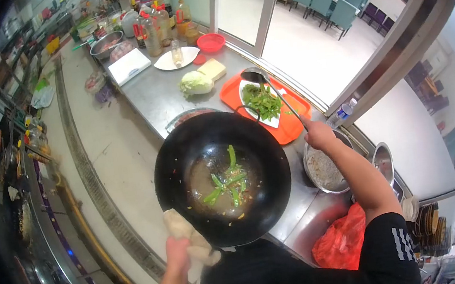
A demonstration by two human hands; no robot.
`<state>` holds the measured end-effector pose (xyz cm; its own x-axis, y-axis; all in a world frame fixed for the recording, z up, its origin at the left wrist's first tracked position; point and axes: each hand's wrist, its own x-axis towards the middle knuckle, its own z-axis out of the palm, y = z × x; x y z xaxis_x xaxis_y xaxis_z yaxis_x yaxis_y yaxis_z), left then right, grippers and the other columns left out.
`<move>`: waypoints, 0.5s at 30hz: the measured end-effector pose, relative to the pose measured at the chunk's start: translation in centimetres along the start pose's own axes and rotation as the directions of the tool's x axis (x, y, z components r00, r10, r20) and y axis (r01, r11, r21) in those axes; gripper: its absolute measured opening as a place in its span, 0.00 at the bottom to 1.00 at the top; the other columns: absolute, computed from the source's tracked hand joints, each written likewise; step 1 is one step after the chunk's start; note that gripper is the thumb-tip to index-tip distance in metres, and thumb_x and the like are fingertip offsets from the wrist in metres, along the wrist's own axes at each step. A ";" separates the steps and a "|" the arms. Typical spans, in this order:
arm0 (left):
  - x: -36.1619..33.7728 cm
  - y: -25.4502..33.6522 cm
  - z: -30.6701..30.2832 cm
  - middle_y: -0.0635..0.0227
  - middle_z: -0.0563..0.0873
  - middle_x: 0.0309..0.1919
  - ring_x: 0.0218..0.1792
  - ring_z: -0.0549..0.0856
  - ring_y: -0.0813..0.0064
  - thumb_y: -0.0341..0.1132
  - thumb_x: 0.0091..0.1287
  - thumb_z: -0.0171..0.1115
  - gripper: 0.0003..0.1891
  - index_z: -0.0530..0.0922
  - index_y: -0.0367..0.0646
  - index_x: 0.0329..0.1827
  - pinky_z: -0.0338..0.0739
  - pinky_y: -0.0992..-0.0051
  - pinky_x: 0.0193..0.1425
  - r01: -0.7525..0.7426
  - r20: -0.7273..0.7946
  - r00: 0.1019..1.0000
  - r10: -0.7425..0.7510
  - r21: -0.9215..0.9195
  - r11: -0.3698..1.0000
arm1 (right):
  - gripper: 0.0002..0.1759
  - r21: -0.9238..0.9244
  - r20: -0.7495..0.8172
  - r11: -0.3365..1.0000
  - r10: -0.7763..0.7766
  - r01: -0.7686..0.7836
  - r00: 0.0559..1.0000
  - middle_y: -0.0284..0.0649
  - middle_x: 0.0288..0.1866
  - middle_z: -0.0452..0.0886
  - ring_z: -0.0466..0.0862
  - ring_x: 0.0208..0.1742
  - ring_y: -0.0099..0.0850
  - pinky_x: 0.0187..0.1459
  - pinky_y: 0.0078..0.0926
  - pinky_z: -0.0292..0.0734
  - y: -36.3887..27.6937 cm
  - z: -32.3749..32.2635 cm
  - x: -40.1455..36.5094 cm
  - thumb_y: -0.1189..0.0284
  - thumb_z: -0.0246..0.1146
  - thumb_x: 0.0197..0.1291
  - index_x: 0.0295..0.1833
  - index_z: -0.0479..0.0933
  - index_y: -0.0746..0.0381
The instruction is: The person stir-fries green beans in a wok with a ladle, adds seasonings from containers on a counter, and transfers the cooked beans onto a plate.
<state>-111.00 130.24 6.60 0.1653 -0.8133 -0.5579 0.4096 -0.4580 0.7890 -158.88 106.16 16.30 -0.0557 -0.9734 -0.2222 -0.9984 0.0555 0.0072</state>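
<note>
Black wok (183, 147), few greens (227, 184) left inside, is held by the left hand (177, 253), fingers clenched round a cloth (187, 230). A ladle (253, 75) is gripped in the right hand (319, 134), fingers closed, over the plate (244, 92). Plating seems underway, and scooping the remainder is called for.

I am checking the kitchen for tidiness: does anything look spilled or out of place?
A plastic bottle lies on its side on the window ledge, past the right hand holding the ladle. Nothing else stands out.

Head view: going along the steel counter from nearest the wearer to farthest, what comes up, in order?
Red plastic bag → black wok → plate of greens on the orange tray → cabbage → white plate → sauce bottles.
</note>
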 end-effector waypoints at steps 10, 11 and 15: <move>-0.3 0.9 0.7 0.59 0.82 0.42 0.44 0.83 0.61 0.22 0.46 0.53 0.23 0.75 0.31 0.50 0.78 0.66 0.52 0.037 -0.010 0.999 -0.037 0.025 0.999 | 0.38 0.118 -0.013 0.992 -0.035 0.036 0.999 0.57 0.43 0.83 0.84 0.45 0.53 0.49 0.49 0.79 0.1 -1.0 -1.5 0.70 0.59 0.55 0.75 0.61 0.51; -0.2 0.9 0.6 0.59 0.82 0.42 0.44 0.83 0.61 0.22 0.46 0.53 0.23 0.75 0.31 0.50 0.78 0.66 0.52 0.037 -0.006 0.999 -0.037 0.029 0.999 | 0.39 0.123 -0.031 0.992 -0.031 0.034 0.999 0.57 0.44 0.83 0.83 0.46 0.53 0.49 0.49 0.79 0.3 -0.6 -1.6 0.70 0.59 0.54 0.75 0.61 0.51; 0.3 0.4 0.2 0.59 0.82 0.42 0.44 0.83 0.62 0.23 0.49 0.55 0.22 0.74 0.31 0.51 0.79 0.65 0.49 0.035 -0.003 0.999 -0.035 0.029 0.999 | 0.39 0.212 -0.076 0.977 0.008 0.009 0.997 0.58 0.45 0.83 0.83 0.48 0.53 0.51 0.48 0.78 1.0 0.2 -2.7 0.70 0.61 0.54 0.74 0.61 0.52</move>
<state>-110.98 129.71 6.82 0.1532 -0.7956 -0.5862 0.3892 -0.4966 0.7758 -159.69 108.84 16.73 -0.0636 -0.9870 -0.1478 -0.9750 0.0930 -0.2017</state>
